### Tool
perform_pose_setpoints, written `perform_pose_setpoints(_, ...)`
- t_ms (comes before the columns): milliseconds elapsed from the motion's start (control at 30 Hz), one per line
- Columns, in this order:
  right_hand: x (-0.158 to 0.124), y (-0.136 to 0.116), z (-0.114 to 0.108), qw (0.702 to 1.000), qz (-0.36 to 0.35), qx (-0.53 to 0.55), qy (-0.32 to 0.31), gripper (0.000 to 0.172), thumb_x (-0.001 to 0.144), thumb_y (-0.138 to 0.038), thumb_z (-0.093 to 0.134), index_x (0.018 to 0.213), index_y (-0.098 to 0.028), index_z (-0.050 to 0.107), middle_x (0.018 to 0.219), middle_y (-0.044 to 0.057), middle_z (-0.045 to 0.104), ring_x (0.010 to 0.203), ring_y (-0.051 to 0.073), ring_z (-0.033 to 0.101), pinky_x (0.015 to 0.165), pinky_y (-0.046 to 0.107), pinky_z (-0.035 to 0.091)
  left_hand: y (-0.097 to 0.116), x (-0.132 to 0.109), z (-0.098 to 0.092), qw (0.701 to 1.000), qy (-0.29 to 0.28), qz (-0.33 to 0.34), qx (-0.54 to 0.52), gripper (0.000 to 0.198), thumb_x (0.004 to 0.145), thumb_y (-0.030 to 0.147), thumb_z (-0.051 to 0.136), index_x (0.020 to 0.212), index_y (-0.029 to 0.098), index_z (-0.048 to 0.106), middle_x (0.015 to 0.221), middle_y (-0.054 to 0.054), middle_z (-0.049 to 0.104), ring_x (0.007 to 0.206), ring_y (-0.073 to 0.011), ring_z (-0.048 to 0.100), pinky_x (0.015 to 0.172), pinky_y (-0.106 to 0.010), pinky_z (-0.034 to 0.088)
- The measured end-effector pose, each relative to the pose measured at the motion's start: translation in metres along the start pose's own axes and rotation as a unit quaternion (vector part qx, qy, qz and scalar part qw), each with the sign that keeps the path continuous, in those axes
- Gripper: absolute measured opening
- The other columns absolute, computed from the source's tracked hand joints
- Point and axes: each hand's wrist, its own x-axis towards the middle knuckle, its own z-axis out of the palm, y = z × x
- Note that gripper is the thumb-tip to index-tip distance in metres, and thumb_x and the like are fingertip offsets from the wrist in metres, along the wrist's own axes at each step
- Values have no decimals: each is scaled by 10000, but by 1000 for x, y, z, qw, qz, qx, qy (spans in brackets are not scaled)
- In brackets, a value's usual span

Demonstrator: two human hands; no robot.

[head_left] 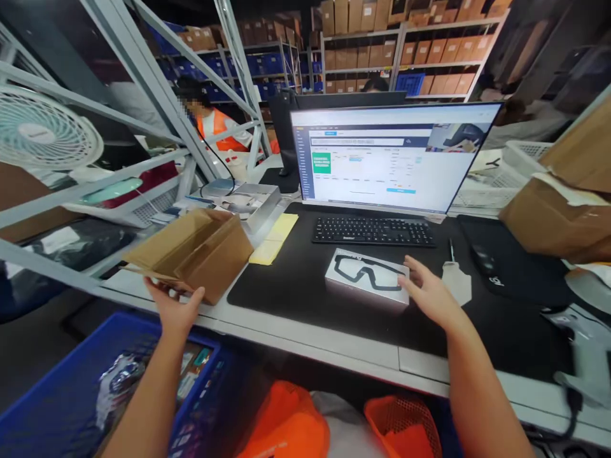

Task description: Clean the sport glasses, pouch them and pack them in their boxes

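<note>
An open brown cardboard box [217,254], its flaps raised, stands at the left end of the desk. My left hand [175,310] grips its near left side, fingers partly hidden by the cardboard and thumb against the front. A white box with a picture of black goggles [367,275] lies flat on the black desk mat [296,299]. At that box's right end is my right hand [432,292], its fingers apart and the fingertips touching the end; no closed grip shows.
Behind the mat are a keyboard [372,231] and a monitor [382,165]. A yellow paper pad [274,238] lies beside the cardboard box. At right are a mouse [483,259] and more cartons [556,216]. A blue crate [62,375] sits below the desk's left edge.
</note>
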Motion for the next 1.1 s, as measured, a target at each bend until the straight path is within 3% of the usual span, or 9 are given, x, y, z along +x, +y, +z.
perform_pose_setpoints(100,6,4,-8,994,14,65,86,633,925,-612,576,1399,-192,589,1240,155,703,1172,312,664,1082,534,488,22,-18,10,998,16,-45,51,1455,463,656,892,1559,182,61,1655,-241,163,1532,-507,184,1237,-725,168)
perform_pose_setpoints(167,7,3,-8,995,-17,44,85,650,906,-629,589,1392,-198,600,1366,161,635,1298,327,583,1139,542,431,53,-34,24,995,64,23,69,1459,522,722,837,1562,131,2,1683,-240,-15,1577,-454,-25,1286,-632,-18)
perform_pose_setpoints(233,5,-1,-5,998,-65,-6,10,763,836,-630,683,1478,-246,534,1573,137,452,1458,345,417,1205,548,344,92,-51,50,984,69,160,36,1177,715,737,696,1556,122,149,1654,-221,160,1583,-398,88,1302,-580,33)
perform_pose_setpoints(300,0,-8,2,992,-89,-61,-63,925,738,-600,799,1543,-296,458,1661,106,309,1526,361,291,1234,555,291,134,-65,86,966,-106,236,5,847,828,630,662,1487,179,378,1543,-183,413,1539,-366,273,1289,-584,141)
perform_pose_setpoints(400,-6,-16,11,986,-85,-122,-76,941,674,-536,867,1510,-296,508,1595,118,397,1485,379,349,1225,567,307,181,-73,150,892,-406,200,-20,996,764,631,753,1564,218,329,1647,-200,305,1594,-405,95,1260,-650,150)
perform_pose_setpoints(533,-3,-15,17,986,-125,-105,-24,927,669,-518,871,1493,-277,520,1532,130,479,1446,368,410,1221,568,317,206,-64,214,802,-575,97,-130,1342,504,575,937,1607,205,267,1689,-221,200,1588,-449,69,1260,-662,124)
perform_pose_setpoints(633,4,-6,20,989,-142,-39,12,1007,651,-569,877,1519,-260,470,1560,143,458,1459,365,408,1234,559,301,211,-64,231,790,-542,54,-282,1311,509,551,947,1599,214,301,1643,-212,322,1532,-437,298,1260,-613,214)
perform_pose_setpoints(833,22,22,34,987,-83,141,1,1005,874,-807,462,1648,-257,131,1680,149,274,1532,289,322,1199,492,368,214,-83,215,849,-389,119,-336,1251,481,521,966,1551,252,377,1573,-170,392,1468,-407,398,1267,-551,268)
perform_pose_setpoints(1100,22,22,32,985,57,153,-54,501,841,-562,639,1162,-197,762,1128,128,768,1128,354,685,949,469,578,205,-82,201,837,-331,171,-400,1222,474,619,935,1492,276,353,1464,-164,427,1371,-380,490,1205,-539,370)
